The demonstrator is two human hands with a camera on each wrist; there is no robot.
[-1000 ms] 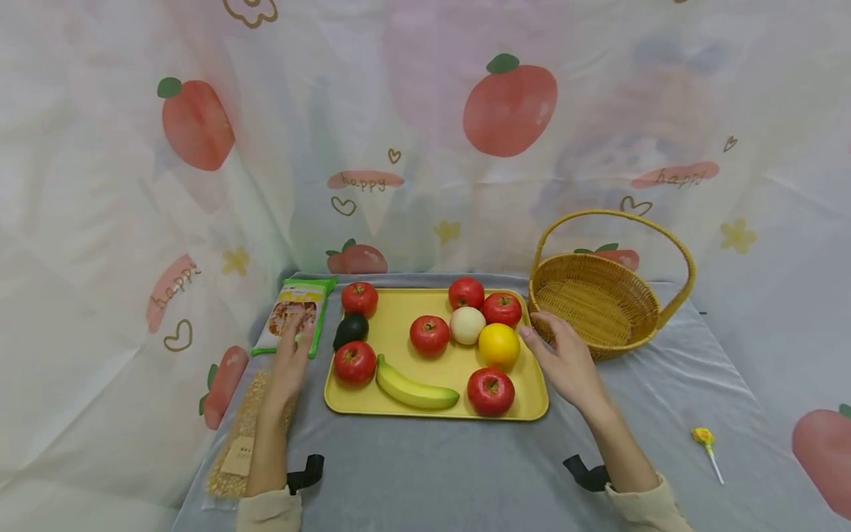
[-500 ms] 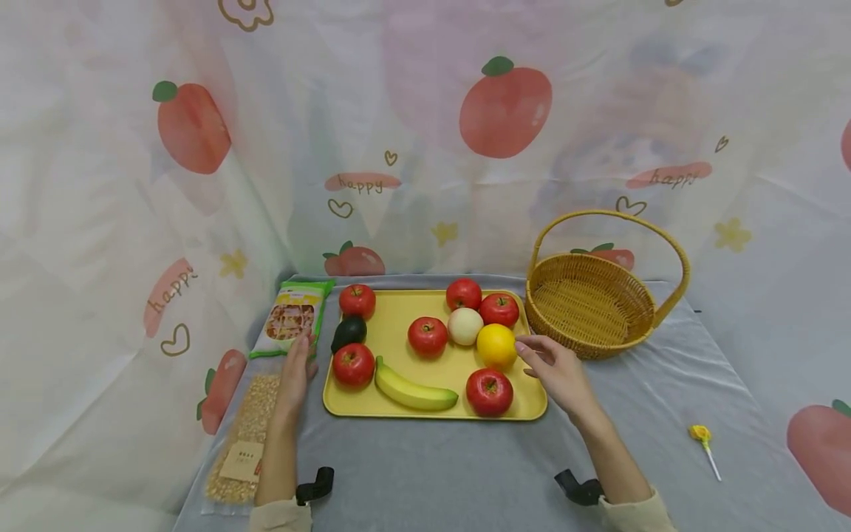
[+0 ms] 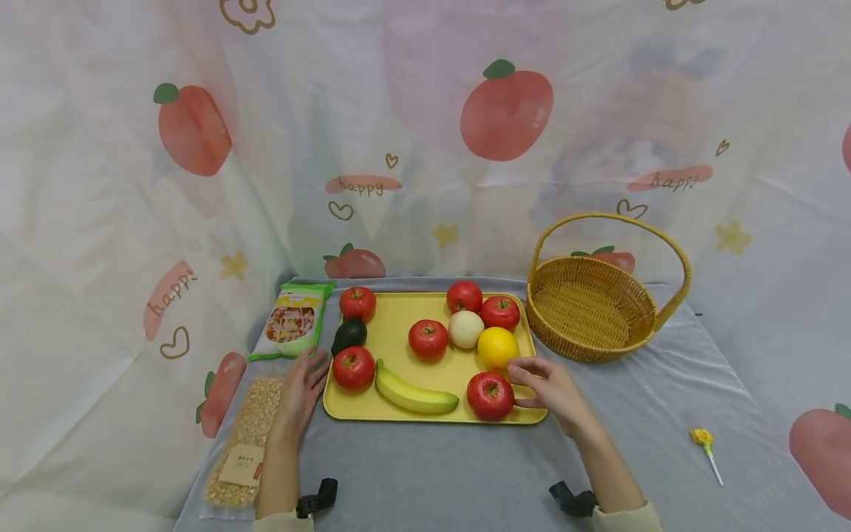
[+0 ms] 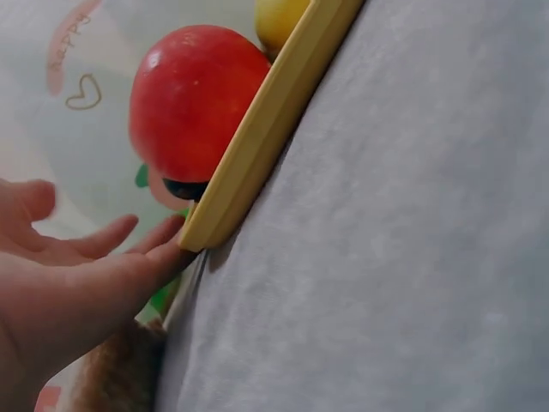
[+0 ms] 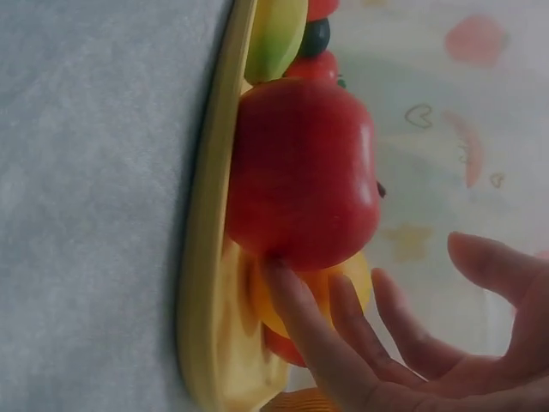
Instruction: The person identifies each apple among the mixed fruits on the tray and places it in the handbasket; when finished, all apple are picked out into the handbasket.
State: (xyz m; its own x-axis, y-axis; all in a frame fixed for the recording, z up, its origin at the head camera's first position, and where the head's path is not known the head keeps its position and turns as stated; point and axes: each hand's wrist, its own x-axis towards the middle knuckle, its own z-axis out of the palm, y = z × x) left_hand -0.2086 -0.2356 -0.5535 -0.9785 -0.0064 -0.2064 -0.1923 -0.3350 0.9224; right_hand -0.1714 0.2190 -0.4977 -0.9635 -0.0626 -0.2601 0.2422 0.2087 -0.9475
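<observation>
A yellow tray [image 3: 399,307] holds several red apples, a dark green avocado [image 3: 349,336], a banana [image 3: 414,391], a pale round fruit [image 3: 465,329] and an orange [image 3: 497,349]. My left hand [image 3: 302,391] is at the tray's left edge, its fingertips touching the rim in the left wrist view. My right hand [image 3: 553,391] reaches over the tray's right side, beside the front-right apple [image 3: 490,396]. In the right wrist view a fingertip meets the underside of that apple [image 5: 304,172], while the other fingers [image 5: 412,330] and thumb are spread and grip nothing.
A wicker basket [image 3: 592,343] with a tall handle stands at the back right. A green-edged food packet [image 3: 290,321] and a bag of grains [image 3: 249,425] lie on the left. A yellow lollipop [image 3: 702,440] lies on the grey cloth at right.
My right hand has come down from near the basket, past the orange, to the front-right apple. My left hand has moved right and toward me, from above the packet to the tray's edge.
</observation>
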